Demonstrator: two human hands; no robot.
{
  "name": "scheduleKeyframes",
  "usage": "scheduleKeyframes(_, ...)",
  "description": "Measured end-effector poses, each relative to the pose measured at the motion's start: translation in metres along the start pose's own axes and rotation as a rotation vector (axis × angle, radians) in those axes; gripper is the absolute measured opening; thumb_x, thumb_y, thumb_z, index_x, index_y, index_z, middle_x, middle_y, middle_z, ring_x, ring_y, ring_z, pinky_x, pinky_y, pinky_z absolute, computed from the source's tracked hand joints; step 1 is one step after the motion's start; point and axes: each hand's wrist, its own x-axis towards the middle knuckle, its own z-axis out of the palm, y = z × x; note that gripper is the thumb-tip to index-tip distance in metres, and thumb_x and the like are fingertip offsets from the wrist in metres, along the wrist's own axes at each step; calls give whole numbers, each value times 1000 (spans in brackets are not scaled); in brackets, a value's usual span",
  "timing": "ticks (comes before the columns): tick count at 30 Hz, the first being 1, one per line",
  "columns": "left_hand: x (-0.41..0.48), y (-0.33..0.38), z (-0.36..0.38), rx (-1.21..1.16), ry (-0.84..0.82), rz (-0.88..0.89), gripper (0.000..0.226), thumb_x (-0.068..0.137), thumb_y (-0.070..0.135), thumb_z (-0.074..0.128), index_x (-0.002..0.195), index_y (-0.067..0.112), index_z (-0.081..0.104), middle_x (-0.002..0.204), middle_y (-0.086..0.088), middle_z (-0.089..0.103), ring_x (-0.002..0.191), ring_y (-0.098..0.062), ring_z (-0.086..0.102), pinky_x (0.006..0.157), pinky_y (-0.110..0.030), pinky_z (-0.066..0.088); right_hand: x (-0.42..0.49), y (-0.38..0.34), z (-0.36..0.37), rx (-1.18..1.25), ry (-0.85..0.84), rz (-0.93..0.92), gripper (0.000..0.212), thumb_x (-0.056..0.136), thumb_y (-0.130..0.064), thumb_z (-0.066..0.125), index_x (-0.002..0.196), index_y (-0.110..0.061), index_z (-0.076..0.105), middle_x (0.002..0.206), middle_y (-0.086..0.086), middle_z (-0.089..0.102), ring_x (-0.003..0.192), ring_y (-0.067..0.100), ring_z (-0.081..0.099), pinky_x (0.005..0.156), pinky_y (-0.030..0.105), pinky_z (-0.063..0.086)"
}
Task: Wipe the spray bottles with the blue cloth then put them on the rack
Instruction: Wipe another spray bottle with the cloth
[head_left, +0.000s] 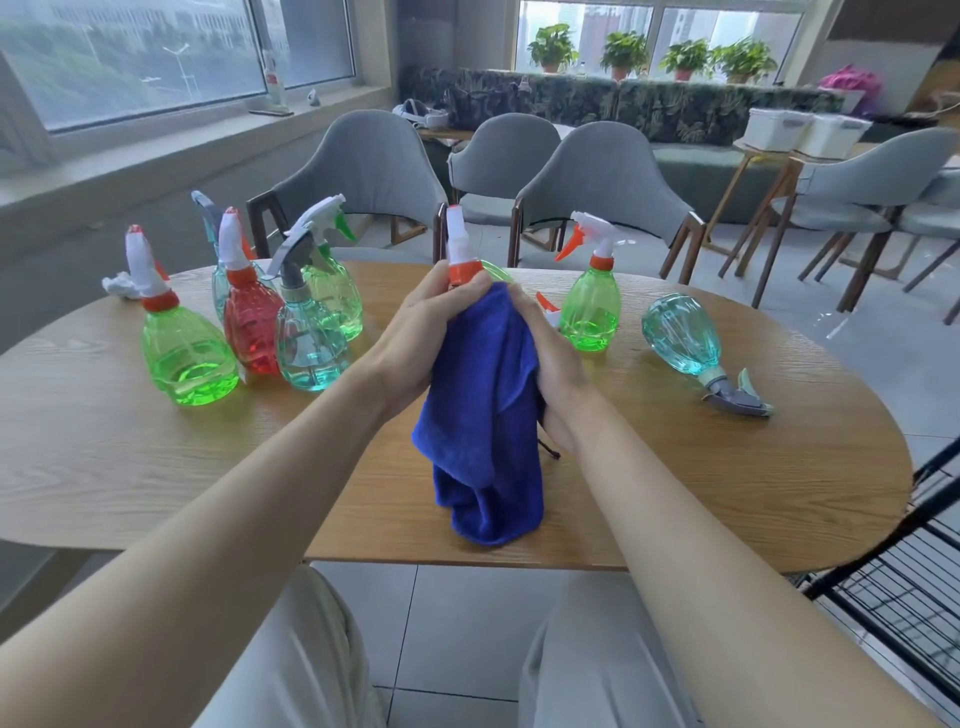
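Both hands, left hand (415, 332) and right hand (550, 364), clasp the blue cloth (483, 415) round one bottle (460, 249); seemingly early; rack (904, 582) looks bare; seven bottles wait.

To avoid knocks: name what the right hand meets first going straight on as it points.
The right hand meets the blue cloth it grips, round the held bottle; beyond, probably the left hand.

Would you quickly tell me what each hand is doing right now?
Left hand: grips the spray bottle at its neck.
Right hand: grips the blue cloth wrapped around that bottle.
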Motion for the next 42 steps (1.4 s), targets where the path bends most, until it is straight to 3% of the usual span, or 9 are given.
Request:
scheduleKeyframes(4,12,-2,4,-169,146,35,23,111,23,55,127,7,57,128,-12,75,123,-35,70,113,-51,52,0,17,1,215,57,14,53,103,-52,59,133,-9,71,129,15,74,125,31,68,110,43,53)
scheduleKeyframes(9,27,-11,8,-291,304,1,21,109,29,58,119,11,59,124,-17,76,104,-31,73,107,-49,56,-2,27,-1,400,-8,61,70,98,-63,60,140,-6,66,137,20,69,130,36,64,116,51,47)
scheduleKeyframes(15,38,-24,2,-475,455,-120,58,102,49,61,137,3,68,131,-17,73,116,-30,73,112,-46,53,-6,32,11,314,107,-15,59,99,-64,58,136,-18,67,129,10,74,121,27,71,109,47,53)
scheduleKeyframes(18,43,-23,-2,-552,510,-129,56,108,44,55,139,-1,64,130,-20,73,120,-34,72,108,-49,56,-5,35,10,287,98,-108,20,110,-30,56,124,-29,71,113,1,77,104,19,73,92,37,59)
scheduleKeyframes(22,46,-23,-10,-594,542,-146,56,110,44,51,140,-1,61,131,-24,72,119,-38,72,101,-58,58,-6,36,6,253,-34,-210,39,105,-5,61,143,-13,61,137,17,68,120,27,68,103,39,56)
scheduleKeyframes(25,39,-19,-7,-524,566,-135,51,111,42,48,133,-1,65,120,-22,76,110,-37,76,98,-56,61,-4,40,11,251,42,-178,35,107,-14,60,142,-17,64,134,15,71,117,26,69,105,41,55)
scheduleKeyframes(32,30,-23,4,-395,633,-62,48,110,44,47,130,4,64,110,-12,79,95,-25,78,96,-45,63,3,30,23,300,262,-6,41,110,-42,53,139,-17,67,118,7,79,100,21,77,80,30,62)
scheduleKeyframes(38,32,-22,2,-373,785,-45,51,100,55,49,128,15,64,119,-6,77,107,-28,75,105,-48,57,-9,35,24,380,91,17,25,110,-21,52,127,-15,70,112,12,77,97,26,75,85,36,62)
scheduleKeyframes(42,30,-22,3,-390,771,-58,59,93,56,48,130,14,66,119,-6,78,107,-27,75,106,-47,57,-6,29,22,299,149,-34,21,110,-24,56,122,-12,69,104,9,75,92,24,72,82,34,61)
